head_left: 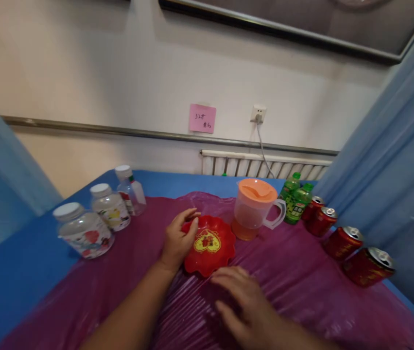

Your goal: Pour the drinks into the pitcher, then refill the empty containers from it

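A red plate (212, 258) with a scalloped rim and a yellow heart-shaped print lies flat on the purple plastic sheet (137, 272). My left hand (179, 239) is curled round its left rim, with thumb and fingers bent over the edge. Below the plate's near right edge, my right hand (245, 304) hovers palm down, slightly blurred, its thumb and fingers apart and nothing in it. Just right of the plate stands a clear plastic pitcher (248, 214) with an orange lid and some orange liquid at the bottom.
Along the left stand a large clear jar (83, 231), a smaller jar (110, 206) and a clear bottle (130, 190). On the right are two green bottles (296, 201) and several red cans (367, 266). Blue curtains (385, 160) flank the blue table (21, 262); a radiator (265, 164) sits behind.
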{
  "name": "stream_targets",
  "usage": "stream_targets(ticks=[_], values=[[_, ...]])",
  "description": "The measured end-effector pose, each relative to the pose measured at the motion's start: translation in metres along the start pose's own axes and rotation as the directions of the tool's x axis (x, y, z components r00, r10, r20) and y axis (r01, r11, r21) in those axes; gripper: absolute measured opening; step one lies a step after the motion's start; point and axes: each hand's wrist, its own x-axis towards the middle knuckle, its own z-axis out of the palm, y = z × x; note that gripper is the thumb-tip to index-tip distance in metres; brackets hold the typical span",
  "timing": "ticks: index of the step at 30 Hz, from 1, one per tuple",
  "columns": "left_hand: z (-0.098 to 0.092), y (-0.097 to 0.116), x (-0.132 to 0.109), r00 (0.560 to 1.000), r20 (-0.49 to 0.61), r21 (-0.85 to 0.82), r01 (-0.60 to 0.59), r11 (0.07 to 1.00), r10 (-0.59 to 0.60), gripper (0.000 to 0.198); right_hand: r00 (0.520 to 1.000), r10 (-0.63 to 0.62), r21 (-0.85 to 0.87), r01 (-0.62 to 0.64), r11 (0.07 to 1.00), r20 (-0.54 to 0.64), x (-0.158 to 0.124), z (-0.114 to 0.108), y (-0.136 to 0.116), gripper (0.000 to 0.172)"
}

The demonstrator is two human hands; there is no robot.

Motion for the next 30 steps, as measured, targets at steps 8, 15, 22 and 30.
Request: stream_targets(ticks=[8, 15, 22, 30], values=[[-0.015, 0.02, 0.007, 0.974, -0.225, -0.113, 0.006, 0.994, -0.031, 0.026, 0.797, -0.135, -0.012, 0.175, 0.984, 0.589, 0.032, 0.094, -0.064, 0.052], [-0.025, 0.027, 0.032, 0.902, -0.348, -0.391, 0.107, 0.914, -0.255, 0.029, 0.712, -0.212, -0.079, 0.352, 0.933, 0.669, 0.017, 0.114, -0.054, 0.073], [-0.031, 0.038, 0.051, 0.865, -0.281, -0.578, 0.192, 0.793, -0.415, 0.034, 0.731, -0.2, -0.171, 0.4, 0.901, 0.652, 0.012, 0.123, -0.057, 0.067], [-0.048, 0.048, 0.064, 0.82, -0.211, -0.628, 0.303, 0.717, -0.532, 0.034, 0.745, -0.188, -0.217, 0.41, 0.886, 0.64, 0.011, 0.128, -0.058, 0.068]])
